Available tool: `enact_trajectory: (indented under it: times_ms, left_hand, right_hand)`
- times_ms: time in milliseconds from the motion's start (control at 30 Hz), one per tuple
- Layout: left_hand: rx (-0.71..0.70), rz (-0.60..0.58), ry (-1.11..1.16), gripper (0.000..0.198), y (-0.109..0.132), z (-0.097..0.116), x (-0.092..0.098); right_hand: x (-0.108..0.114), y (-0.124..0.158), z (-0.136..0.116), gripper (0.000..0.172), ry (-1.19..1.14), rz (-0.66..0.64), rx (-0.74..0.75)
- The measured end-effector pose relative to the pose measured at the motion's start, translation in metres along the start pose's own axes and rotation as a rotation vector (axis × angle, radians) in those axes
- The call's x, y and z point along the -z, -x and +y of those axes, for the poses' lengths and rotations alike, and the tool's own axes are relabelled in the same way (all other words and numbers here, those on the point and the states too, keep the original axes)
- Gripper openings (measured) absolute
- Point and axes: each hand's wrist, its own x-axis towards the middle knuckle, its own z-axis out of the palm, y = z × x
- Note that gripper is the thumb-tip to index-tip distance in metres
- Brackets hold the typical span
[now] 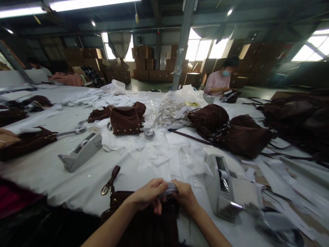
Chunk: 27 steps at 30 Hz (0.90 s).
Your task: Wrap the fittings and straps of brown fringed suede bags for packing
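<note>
My left hand (pixel 151 192) and my right hand (pixel 184 195) are close together, both closed on a coiled grey-white strip (pixel 169 188). The strip bends between my fingers; its ends are hidden. Below my hands is a dark brown bag (pixel 144 228) at the table's front edge, partly covered by my forearms. Its brown strap with a gold buckle (pixel 105 189) sticks out on the left. To the right of my right hand stands a grey tape dispenser (pixel 218 195). White tissue sheets (pixel 177 161) lie just beyond my hands.
Another tape dispenser (pixel 82 151) stands at the left. Farther back are a brown fringed bag (pixel 125 120), a small grey coil (pixel 149 133) and more brown bags (pixel 244 139). A pile of bags (pixel 300 120) fills the right side. Across the table sits a person (pixel 218 82) handling a bag.
</note>
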Motion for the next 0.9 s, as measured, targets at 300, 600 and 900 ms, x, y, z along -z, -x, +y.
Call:
enact_trajectory:
  times_ms: [300,600,900]
  left_hand:
    - [-0.126,0.284,0.095,0.04,-0.023,-0.042,0.003]
    - [-0.091,0.21,-0.001,0.042,-0.019,-0.056,0.007]
    - [-0.114,0.183,0.03,0.04,-0.016,-0.067,0.011]
  right_hand:
    - [0.018,0.004,-0.018,0.046,0.134,-0.083,-0.134]
    - [-0.03,0.002,-0.022,0.039,0.427,0.055,-0.006]
    - [-0.03,0.006,-0.018,0.027,0.561,0.185,0.061]
